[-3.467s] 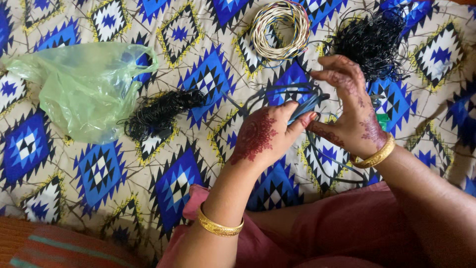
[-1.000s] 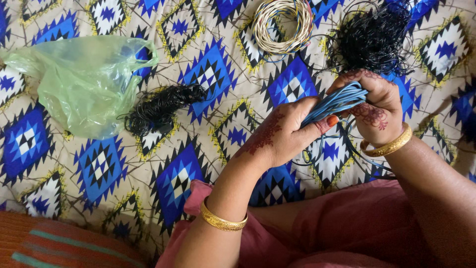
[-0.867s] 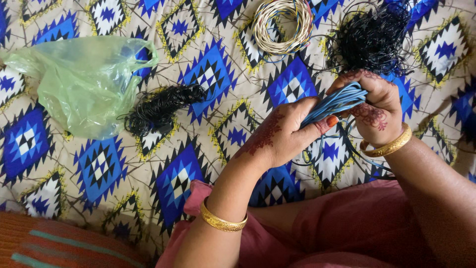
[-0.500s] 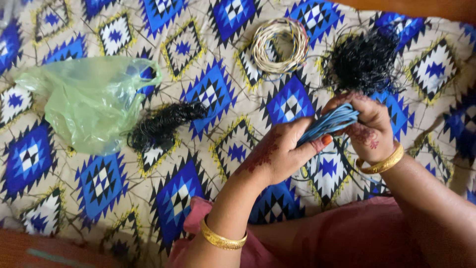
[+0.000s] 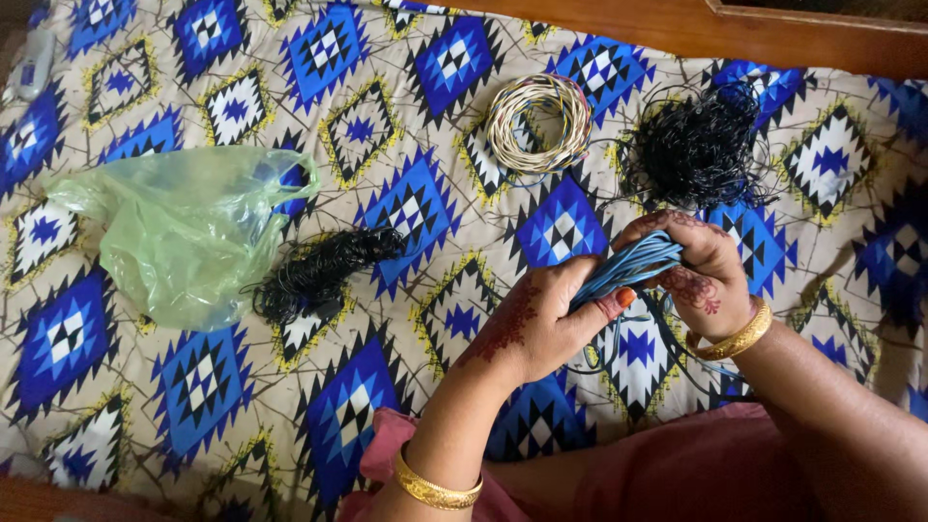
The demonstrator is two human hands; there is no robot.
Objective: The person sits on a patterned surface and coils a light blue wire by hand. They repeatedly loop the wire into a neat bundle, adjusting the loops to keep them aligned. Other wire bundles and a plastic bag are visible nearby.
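Note:
A bundle of thin blue wire (image 5: 628, 266) is stretched between both my hands above the patterned cloth (image 5: 406, 203). My left hand (image 5: 536, 319) pinches its lower end between thumb and fingers. My right hand (image 5: 701, 271) is closed around the upper end, with loose loops of the wire hanging beneath it. Both wrists carry gold bangles.
A white-and-yellow wire coil (image 5: 536, 121) and a large tangle of black wire (image 5: 696, 150) lie at the back. A smaller black wire bundle (image 5: 314, 271) lies beside a crumpled green plastic bag (image 5: 174, 232) on the left. A wooden edge (image 5: 677, 24) borders the far side.
My hands went from handling loose loops on the cloth to gripping the gathered blue wire bundle. The view has tilted up, bringing the wooden edge into sight.

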